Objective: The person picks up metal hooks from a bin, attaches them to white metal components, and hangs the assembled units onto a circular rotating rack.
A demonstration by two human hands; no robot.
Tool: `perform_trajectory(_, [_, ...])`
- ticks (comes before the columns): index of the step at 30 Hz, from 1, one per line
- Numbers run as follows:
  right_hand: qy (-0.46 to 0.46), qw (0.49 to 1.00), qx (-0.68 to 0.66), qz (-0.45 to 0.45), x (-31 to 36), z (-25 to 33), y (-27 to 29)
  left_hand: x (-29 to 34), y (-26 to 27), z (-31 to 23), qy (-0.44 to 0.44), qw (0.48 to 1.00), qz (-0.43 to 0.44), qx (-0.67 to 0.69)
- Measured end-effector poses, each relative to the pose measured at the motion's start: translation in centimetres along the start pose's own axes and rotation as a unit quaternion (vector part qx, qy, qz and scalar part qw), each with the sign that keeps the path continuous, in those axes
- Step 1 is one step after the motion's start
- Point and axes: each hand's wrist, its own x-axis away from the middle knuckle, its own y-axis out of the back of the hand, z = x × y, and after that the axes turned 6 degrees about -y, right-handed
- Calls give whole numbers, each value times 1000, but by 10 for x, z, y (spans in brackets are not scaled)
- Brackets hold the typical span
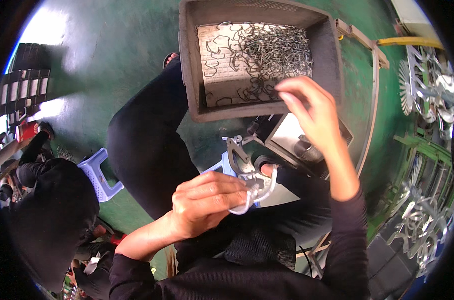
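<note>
My left hand (207, 200) is closed around a shiny silver metal part with curved, pale arms (271, 186), held above my lap. Just beyond it is a grey metal bracket with an oval opening (238, 156); whether the two are joined I cannot tell. My right hand (314, 112) is raised over the near right rim of a grey plastic bin (262, 111), thumb and forefinger brought together. Anything between those fingertips is too small to make out. Inside the bin lies a heap of small bent wire hooks (277, 50), with looser ones spread to the left on a pale sheet.
Below the bin sits a box with a pale top (292, 132) and a dark round piece. A blue plastic stool (101, 175) stands at left beside another person in dark clothes (47, 215). Racks of silver metal parts (424, 225) line the right side, near a metal frame (372, 115).
</note>
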Motion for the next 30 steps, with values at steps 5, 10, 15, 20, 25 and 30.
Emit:
perform_trajectory(5, [169,923,192,289,-83,-43,-54,-9,2,11,25,996,41,75])
perform_trajectory(10, [144,834,334,416,-121,-62,-91,-13,1,17,18,995,44,82])
perform_trajectory(15, [195,878,237,368,-141,-61,-53,-12,1,21,17,996,34,87])
perform_trajectory(20, [102,813,365,443,-118,-58,-50,-17,0,21,24,996,28,86])
perform_trajectory(25, [200,906,258,271,-143,-75,-31,-18,-5,22,16,998,11,52])
perform_trajectory(30, [136,851,310,401,-135,-68,-23,-22,-3,20,20,998,21,52])
